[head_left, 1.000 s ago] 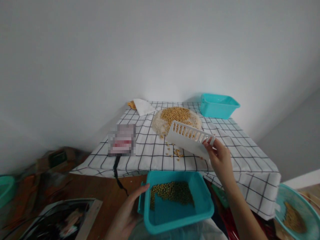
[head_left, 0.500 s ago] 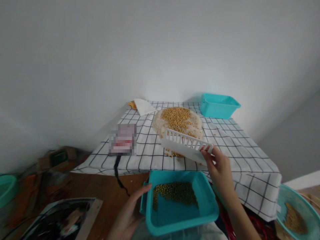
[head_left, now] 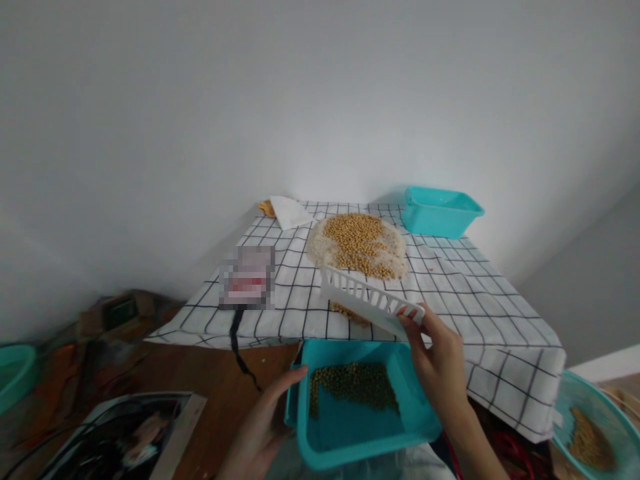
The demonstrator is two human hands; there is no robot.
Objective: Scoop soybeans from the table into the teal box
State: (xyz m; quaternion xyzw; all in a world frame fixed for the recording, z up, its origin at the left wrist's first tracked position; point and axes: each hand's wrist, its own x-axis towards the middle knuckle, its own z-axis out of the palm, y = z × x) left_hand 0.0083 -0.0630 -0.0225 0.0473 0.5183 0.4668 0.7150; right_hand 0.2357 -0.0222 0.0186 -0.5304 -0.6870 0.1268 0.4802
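Note:
With its thumb over the left rim, my left hand (head_left: 267, 417) grips a teal plastic bin (head_left: 367, 452) below the table's front edge. Small greenish beans (head_left: 357, 383) lie along the bin's far side. My right hand (head_left: 440, 357) pinches the right end of a white slotted plastic strip (head_left: 373, 303), which stands on edge, slanted, over the tablecloth. On the near side of the strip are a few yellow beans (head_left: 350, 313), partly hidden by it. Beyond it, a heap of yellow beans (head_left: 355, 233) lies on a spread of pale grains (head_left: 320, 247).
A second teal bin (head_left: 440, 217) stands at the table's back right. A white cloth (head_left: 287, 212) lies at the back left, and a blurred-out flat item (head_left: 250, 277) with a black strap is at the left. A tub with grain (head_left: 590, 440) sits low at the right.
The white strip has moved towards the table's front edge, away from the heap, with my right hand on it. Some yellow beans have shifted nearer the edge. My left hand still holds the bin.

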